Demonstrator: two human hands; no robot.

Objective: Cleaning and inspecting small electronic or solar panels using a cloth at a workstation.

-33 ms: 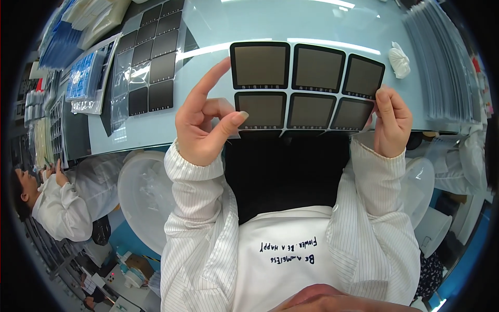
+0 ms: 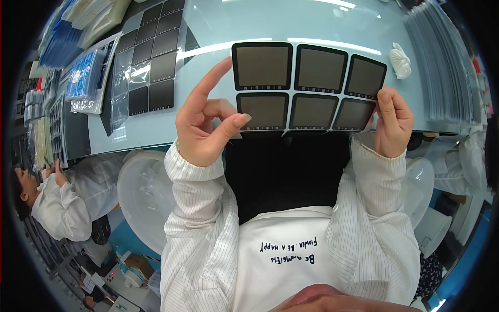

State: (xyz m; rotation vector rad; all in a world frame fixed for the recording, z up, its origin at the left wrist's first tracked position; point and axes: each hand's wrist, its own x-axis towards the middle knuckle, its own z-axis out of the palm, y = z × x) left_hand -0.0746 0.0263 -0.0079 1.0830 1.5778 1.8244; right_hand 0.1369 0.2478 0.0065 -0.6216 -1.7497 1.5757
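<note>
A clear sheet bearing rows of dark, black-bordered panels (image 2: 317, 112) is held up over the near edge of the table, slightly tilted. My left hand (image 2: 205, 125) grips its left edge, the thumb in front and the index finger stretched up along the side. At the right edge, my right hand (image 2: 393, 125) pinches the sheet between thumb and fingers. Several of those fingers are hidden behind it. The sheet's lowest row shows only as a thin strip. Similar dark panels in clear film (image 2: 161, 67) lie on the table to the left.
A glossy pale table (image 2: 218, 31) spans the front. At right stand stacked clear sheets (image 2: 436, 67) and a crumpled white wad (image 2: 399, 61). Blue-and-white packs (image 2: 83, 77) sit at left. Below the edge is a translucent bin (image 2: 140, 197). A person in white (image 2: 65, 203) works far left.
The held sheet has shifted very slightly to the right, along with my hands. My grip looks the same.
</note>
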